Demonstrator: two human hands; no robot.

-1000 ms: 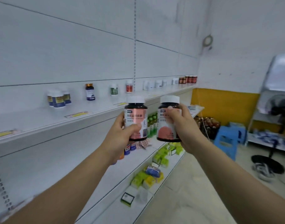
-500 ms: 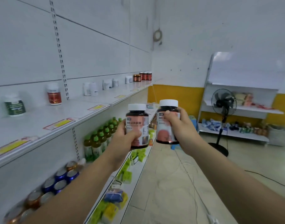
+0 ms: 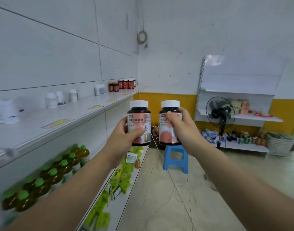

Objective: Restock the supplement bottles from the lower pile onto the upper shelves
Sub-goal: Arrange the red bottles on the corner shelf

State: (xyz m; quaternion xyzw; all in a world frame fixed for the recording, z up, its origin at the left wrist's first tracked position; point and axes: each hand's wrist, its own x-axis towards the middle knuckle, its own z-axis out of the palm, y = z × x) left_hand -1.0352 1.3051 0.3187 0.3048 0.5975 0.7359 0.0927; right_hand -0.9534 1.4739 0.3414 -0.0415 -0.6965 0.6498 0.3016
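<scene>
Two bottles up, heading for the shelf

At ten o'clock the upper shelf (image 3: 86,112) has bare space — their likely spot. My left hand (image 3: 124,139) wraps one supplement bottle (image 3: 139,124); my right hand (image 3: 181,129) clasps its twin bottle (image 3: 170,124) — both upright, labels facing me, apart, at centre, off the shelf.

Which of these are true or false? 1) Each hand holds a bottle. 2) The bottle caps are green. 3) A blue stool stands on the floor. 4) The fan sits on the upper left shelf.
1) True: the left hand grips one supplement bottle, the right hand the other bottle.
2) False: both caps are white.
3) True: the blue stool stands beyond the hands.
4) False: the fan stands on the floor by the far shelving.
</scene>
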